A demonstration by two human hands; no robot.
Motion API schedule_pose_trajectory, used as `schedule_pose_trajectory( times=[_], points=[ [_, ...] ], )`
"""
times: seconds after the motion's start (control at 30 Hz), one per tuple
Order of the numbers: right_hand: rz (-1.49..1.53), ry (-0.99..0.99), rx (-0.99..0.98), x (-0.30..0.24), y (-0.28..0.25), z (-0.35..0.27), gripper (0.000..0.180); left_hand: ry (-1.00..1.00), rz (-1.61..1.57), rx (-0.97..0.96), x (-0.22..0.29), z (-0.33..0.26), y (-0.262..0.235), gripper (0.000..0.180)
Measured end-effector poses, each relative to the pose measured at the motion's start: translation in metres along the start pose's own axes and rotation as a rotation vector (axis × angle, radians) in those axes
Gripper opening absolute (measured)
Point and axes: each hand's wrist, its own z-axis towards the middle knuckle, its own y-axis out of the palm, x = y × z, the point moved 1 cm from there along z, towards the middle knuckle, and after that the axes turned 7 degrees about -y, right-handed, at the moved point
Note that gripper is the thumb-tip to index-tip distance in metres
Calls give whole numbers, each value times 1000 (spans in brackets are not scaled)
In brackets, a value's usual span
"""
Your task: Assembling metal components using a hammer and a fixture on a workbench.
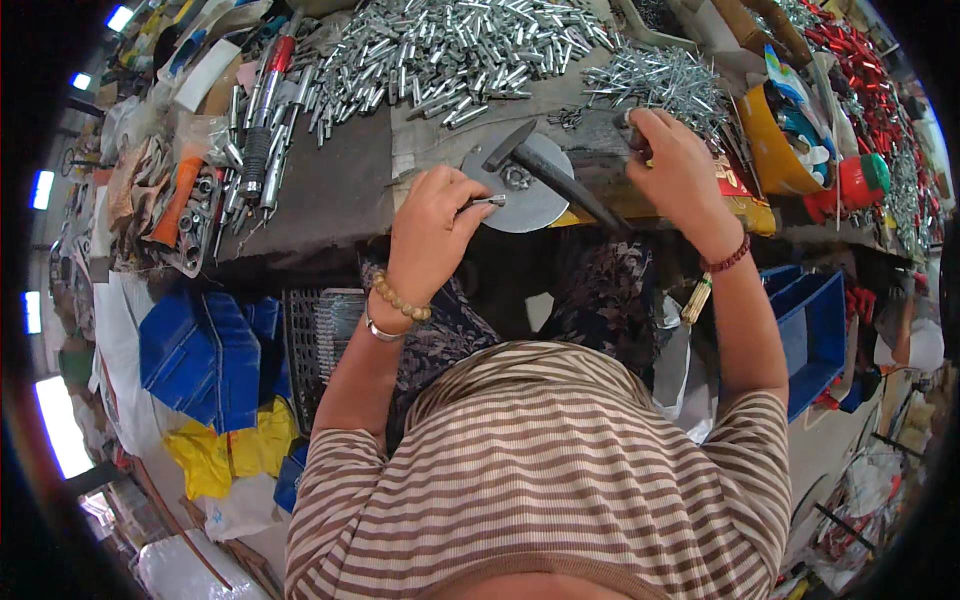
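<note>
My left hand [430, 222] is closed in a pinch on a small metal tube [488, 201], held over the left edge of a grey round plate [550, 207]. A hammer [560, 180] lies across that plate, its head towards the far left and its dark handle slanting towards me at the right. Small metal bits [516, 178] show beside the hammer on the plate. My right hand [680, 170] is at the bench to the right of the hammer, fingers curled together. Something dark shows at its fingertips, too hidden to name.
A large pile of shiny metal tubes [470, 50] covers the back of the bench. Thin metal pins [660, 85] are heaped at its right. A yellow container [778, 140] stands farther right, an electric screwdriver [262, 130] lies left. Blue bins [205, 355] flank my legs below.
</note>
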Motion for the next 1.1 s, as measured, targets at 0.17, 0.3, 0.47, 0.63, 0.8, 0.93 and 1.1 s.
schedule_pose_trajectory(
  times=[0.17,0.3,0.47,0.63,0.8,0.93,1.1],
  points=[
    [1112,330,115,-69,17,-4,27,-9,-20,-8,2,-2,-1,13],
    [720,121,80,-79,26,-8,23,-54,-62,-15,-1,-3,0,12],
    [470,6,28,-82,19,-6,12,-88,-113,-8,-2,-5,2,11],
    [256,-85,94,-87,20,-5,8,-98,-112,19,-3,-8,4,11],
    [182,-143,133,-85,22,-5,7,-123,-147,2,-4,-8,4,12],
    [233,-134,124,-85,25,-6,7,-128,-147,-9,-3,-8,4,13],
    [241,-146,128,-84,26,-6,7,-144,-165,-18,-3,-9,4,13]
  ],
)
